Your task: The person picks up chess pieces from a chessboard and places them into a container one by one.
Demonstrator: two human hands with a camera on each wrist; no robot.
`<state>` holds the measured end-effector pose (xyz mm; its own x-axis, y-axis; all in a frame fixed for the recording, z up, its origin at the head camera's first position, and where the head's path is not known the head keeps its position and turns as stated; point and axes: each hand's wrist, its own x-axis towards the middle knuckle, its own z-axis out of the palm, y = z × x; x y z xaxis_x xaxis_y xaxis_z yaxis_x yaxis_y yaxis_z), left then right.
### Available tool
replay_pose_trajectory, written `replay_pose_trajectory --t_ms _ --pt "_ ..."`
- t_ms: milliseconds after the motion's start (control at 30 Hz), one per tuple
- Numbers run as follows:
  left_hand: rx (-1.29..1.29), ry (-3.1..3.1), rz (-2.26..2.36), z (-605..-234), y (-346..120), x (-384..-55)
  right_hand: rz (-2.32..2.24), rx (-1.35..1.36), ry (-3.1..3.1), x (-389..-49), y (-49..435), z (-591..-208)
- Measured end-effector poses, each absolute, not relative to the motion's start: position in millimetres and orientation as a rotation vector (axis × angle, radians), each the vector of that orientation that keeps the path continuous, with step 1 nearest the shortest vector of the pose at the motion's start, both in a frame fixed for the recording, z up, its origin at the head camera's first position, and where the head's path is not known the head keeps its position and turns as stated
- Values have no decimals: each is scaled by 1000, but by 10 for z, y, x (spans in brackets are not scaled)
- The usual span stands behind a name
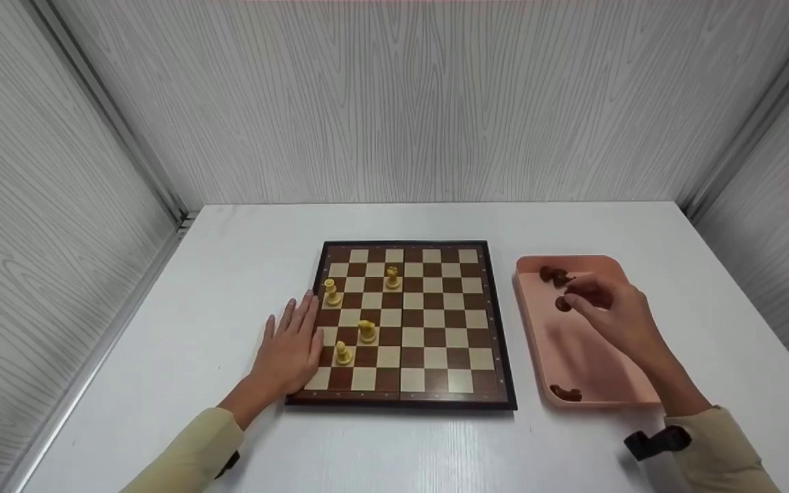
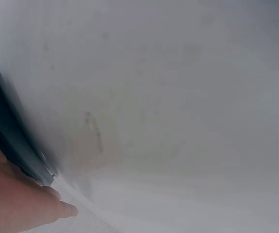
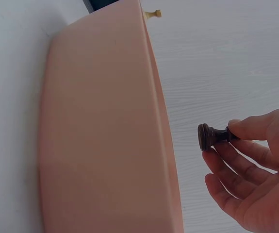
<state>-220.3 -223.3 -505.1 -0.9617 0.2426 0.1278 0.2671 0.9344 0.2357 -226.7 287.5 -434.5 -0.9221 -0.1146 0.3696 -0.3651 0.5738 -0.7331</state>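
Observation:
My left hand (image 1: 286, 352) lies along the left edge of the chessboard (image 1: 448, 396), its fingers straight. Part of that hand (image 2: 18, 204) also shows in the left wrist view, beside the board's dark side. Over the pink tray (image 1: 545, 363), my right hand (image 1: 617, 315) pinches a dark brown chess piece (image 3: 212, 136) by its top between thumb and fingers. Its round base faces away from the palm, and the fingers cover its head, so its kind is hidden. Other dark brown pieces (image 1: 546, 274) lie at the tray's far end, close to my fingertips.
On the board's left half stand a yellow knight (image 1: 367, 333), a yellow pawn (image 1: 344, 354) and two taller yellow pieces (image 1: 392, 279). Another dark piece (image 1: 566, 393) lies at the tray's near end. Wood-grained panels (image 1: 408, 103) enclose the white table (image 1: 435, 452) at the back and sides.

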Motion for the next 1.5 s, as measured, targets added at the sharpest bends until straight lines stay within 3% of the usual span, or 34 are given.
replay_pose_trajectory --t_ms 567,900,1500 --pt "-370 -3003 -406 -5063 -2242 -2190 1200 355 -2558 -2268 2864 -4346" --pt "-384 -3002 -396 -5036 -2235 -2207 1179 555 -2501 -2350 2657 -4276" --pt "-388 -3023 -382 -5026 -2236 -2215 1291 522 -2561 -2540 2085 -4250"
